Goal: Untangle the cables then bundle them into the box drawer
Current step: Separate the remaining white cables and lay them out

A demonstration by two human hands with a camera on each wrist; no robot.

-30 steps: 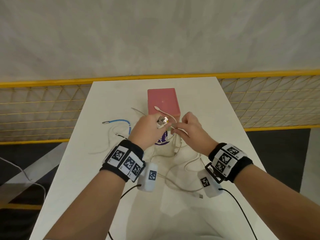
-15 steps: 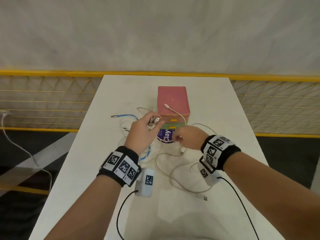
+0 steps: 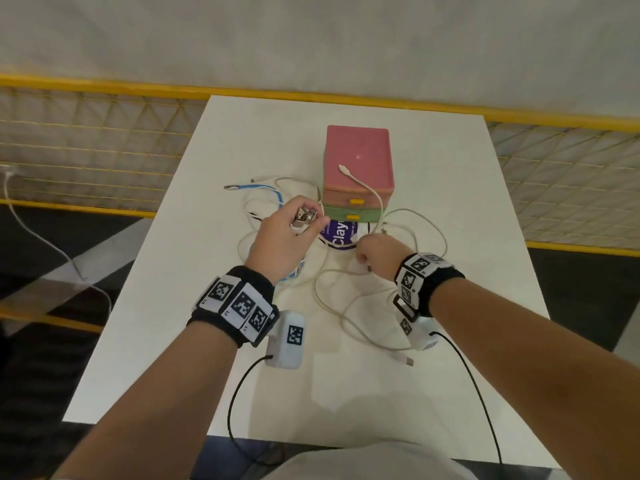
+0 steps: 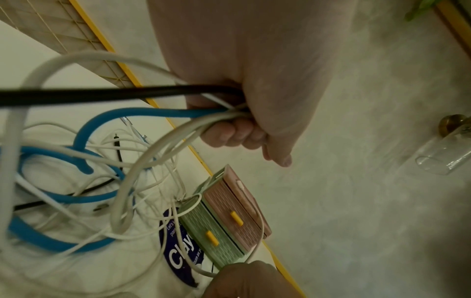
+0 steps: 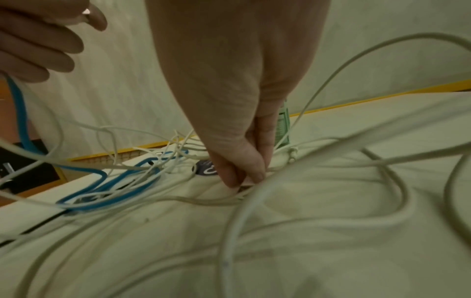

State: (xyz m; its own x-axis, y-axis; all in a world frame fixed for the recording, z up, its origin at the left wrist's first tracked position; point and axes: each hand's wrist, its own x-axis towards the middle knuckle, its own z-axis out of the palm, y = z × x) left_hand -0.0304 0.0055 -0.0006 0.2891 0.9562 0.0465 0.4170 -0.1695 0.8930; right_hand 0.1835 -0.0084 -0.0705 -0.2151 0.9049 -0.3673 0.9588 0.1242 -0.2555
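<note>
A tangle of white, blue and black cables (image 3: 332,285) lies on the white table (image 3: 173,306) in front of a small drawer box (image 3: 358,157) with a pink top and a green lower drawer, both drawers closed. My left hand (image 3: 287,237) is raised left of the box and grips a bunch of cable ends with metal USB plugs (image 3: 306,216); in the left wrist view the blue cable (image 4: 153,113), a black one and white ones run into its fist. My right hand (image 3: 375,252) is low on the table and pinches a cable plug (image 5: 246,184) between thumb and fingertips. One white cable (image 3: 363,185) is draped over the box.
A round purple sticker (image 3: 337,233) lies on the table before the box. A yellow mesh railing (image 3: 86,150) runs behind and beside the table. The black wrist-camera leads (image 3: 239,410) hang over the near table edge. A loose USB plug (image 3: 405,360) lies near my right wrist.
My right hand has left the left hand and dropped to the table, where it now pinches a cable plug. The left hand stays raised with its bunch of plugs. My head view shifted.
</note>
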